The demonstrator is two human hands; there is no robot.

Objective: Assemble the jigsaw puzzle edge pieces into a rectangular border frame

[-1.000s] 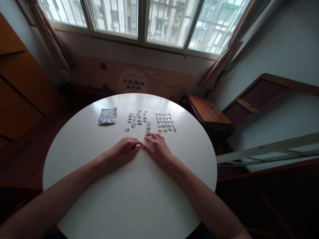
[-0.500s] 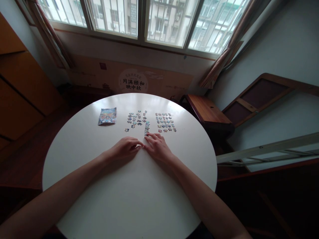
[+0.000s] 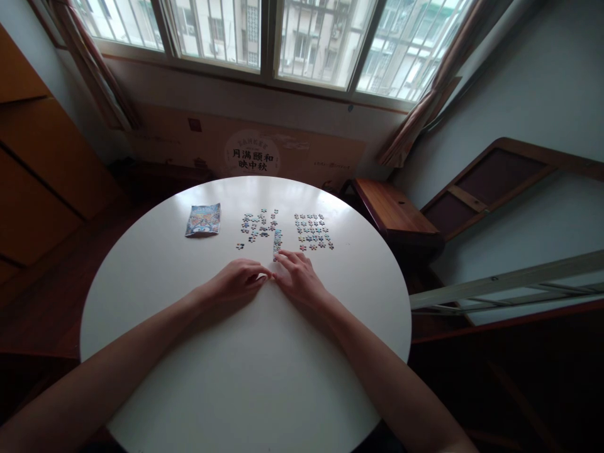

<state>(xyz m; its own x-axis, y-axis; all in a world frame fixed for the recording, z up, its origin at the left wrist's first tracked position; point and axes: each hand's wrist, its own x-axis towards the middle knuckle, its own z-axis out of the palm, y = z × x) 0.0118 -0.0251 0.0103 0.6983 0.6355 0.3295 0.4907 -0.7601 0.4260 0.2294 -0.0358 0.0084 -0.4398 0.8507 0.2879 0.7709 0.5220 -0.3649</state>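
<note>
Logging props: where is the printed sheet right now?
In the head view, the printed sheet lies on the back left of the white table, left of the scattered puzzle pieces.

The desk point(image 3: 245, 371) is showing a smooth, white, glossy top, its far edge at 12 o'clock catching a bright sheen. At 11 o'clock the packet point(image 3: 204, 220) is looking thin, creased and printed, paper or plastic film being hard to tell. At 12 and 1 o'clock the puzzle pieces point(image 3: 310, 231) are resembling printed card. The low bench point(image 3: 391, 207) toward 2 o'clock is displaying reddish, varnished wood with a soft gloss. At 10 o'clock the cabinet point(image 3: 42, 170) is presenting smooth, wood-toned panels; the curtain point(image 3: 97, 69) at 11 is hanging in soft, folded cloth.
</note>
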